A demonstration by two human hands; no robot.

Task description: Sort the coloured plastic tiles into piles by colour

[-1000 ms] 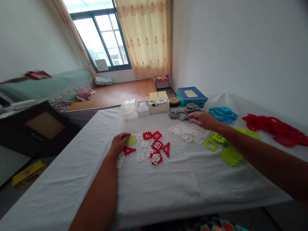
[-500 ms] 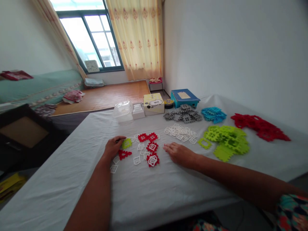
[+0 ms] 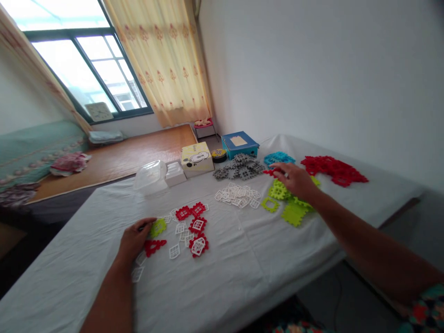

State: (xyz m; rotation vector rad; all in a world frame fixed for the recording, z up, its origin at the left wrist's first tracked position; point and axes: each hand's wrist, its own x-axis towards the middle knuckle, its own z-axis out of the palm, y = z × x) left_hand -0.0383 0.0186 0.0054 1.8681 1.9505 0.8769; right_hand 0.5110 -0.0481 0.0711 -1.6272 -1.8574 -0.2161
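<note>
My left hand (image 3: 133,239) rests on the cloth at the left, its fingers curled on the edge of a lime-green square interlocking building piece (image 3: 158,227). Just below that piece lies a red triangular building piece (image 3: 154,247). My right hand (image 3: 297,179) is over the lime-green pile (image 3: 294,212), with a small red building piece (image 3: 271,172) pinched at its fingertips. Between the hands lie several red square pieces (image 3: 197,225), some with white window panes on them. Loose white window panes (image 3: 174,251) are scattered beside these.
White panes (image 3: 237,195) form a heap mid-table. Behind are piles of grey pieces (image 3: 239,167), blue pieces (image 3: 279,158) and red pieces (image 3: 331,170). A clear plastic tub (image 3: 150,175), a yellow box (image 3: 197,159), a round tin (image 3: 218,156) and a blue box (image 3: 239,144) line the back.
My right hand has moved from beside the red squares, right and away, to above the green pile, carrying a red piece. My left hand stays at the green piece. The view has turned right.
</note>
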